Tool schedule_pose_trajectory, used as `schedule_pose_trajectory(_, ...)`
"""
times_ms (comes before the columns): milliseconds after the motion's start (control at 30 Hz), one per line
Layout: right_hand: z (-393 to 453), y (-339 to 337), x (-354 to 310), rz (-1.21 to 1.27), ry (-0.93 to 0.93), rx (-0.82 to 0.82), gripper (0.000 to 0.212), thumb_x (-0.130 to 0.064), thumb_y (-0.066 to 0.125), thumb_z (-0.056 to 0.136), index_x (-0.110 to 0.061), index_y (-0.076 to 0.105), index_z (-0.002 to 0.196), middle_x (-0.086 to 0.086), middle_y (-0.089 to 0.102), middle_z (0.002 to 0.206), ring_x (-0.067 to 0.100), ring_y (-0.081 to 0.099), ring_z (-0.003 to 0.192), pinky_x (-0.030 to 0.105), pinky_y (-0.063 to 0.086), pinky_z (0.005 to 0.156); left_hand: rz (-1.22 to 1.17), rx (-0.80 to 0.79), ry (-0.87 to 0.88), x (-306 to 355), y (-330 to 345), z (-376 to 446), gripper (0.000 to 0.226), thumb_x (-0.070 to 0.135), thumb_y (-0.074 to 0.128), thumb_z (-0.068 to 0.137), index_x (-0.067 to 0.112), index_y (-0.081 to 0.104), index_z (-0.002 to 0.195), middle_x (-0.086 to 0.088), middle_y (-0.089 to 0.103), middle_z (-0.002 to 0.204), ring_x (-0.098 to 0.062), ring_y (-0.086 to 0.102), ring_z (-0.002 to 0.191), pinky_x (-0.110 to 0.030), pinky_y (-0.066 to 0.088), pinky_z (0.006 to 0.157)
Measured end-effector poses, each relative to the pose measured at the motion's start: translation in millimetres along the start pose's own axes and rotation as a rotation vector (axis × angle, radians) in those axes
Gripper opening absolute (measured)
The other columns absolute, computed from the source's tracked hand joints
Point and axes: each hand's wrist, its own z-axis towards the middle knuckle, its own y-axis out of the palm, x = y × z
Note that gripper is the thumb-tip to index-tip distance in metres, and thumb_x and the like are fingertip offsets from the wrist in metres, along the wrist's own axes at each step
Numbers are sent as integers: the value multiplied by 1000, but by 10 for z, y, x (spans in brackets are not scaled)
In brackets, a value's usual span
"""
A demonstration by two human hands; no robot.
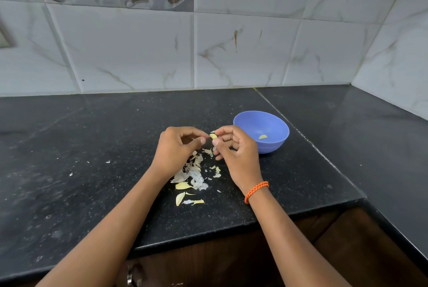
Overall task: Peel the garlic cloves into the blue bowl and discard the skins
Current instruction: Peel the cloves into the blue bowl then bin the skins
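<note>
A small pale yellow garlic clove (213, 136) is pinched between the thumb and fingers of my right hand (236, 150), above the black counter. My left hand (177, 147) is just left of it, fingers curled, thumb and fingertip at the clove's left end. The blue bowl (275, 124) stands right of my hands, with one peeled clove (263, 137) inside. A pile of papery garlic skins (194, 171) lies on the counter under and in front of my hands. Two more cloves (183, 185) (180, 198) lie at the near side of that pile.
The black stone counter (92, 147) runs to a white tiled wall (231, 55) at the back and turns along the right wall. Its front edge (231, 222) drops to brown cabinets. Small skin flecks (108, 161) lie to the left.
</note>
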Motion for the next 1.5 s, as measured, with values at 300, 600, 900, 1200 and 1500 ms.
schedule_pose_trajectory(300,2,7,-18,-7,-16,-38,17,-10,80,95,-11,73,110,4,79,86,21,78,79,29,63,65,-225,15,-55,112,26,-29,5,15,83,93,11,86,95,-6,82,85,-18,77,75,-25,58,67)
schedule_pose_trajectory(600,-5,0,-16,36,-14,-43,14,-6,83,91,-3,73,100,9,79,84,22,78,73,29,64,66,-223,16,-24,127,27,-36,4,12,83,94,9,85,93,-7,81,83,-24,75,68,-36,59,65)
schedule_pose_trajectory(900,-8,8,1,41,-34,-69,17,-8,84,91,-3,71,100,10,78,88,25,79,78,39,67,70,-243,-4,-18,102,67,-26,13,-4,73,94,2,77,84,-11,77,75,-19,67,61,-27,54,60)
schedule_pose_trajectory(1200,4,7,-5,19,-33,-83,26,-9,81,93,-11,78,119,6,80,88,22,78,78,33,65,74,-217,-24,-37,128,106,-35,17,-2,65,99,5,72,85,-3,74,71,-19,55,57,-26,48,54)
schedule_pose_trajectory(1500,13,-14,-14,147,26,-59,16,-4,77,96,-2,70,110,16,79,91,30,79,81,40,67,76,-141,-18,-59,186,130,-54,17,7,62,104,2,68,89,8,56,54,-12,47,52,-17,42,51)
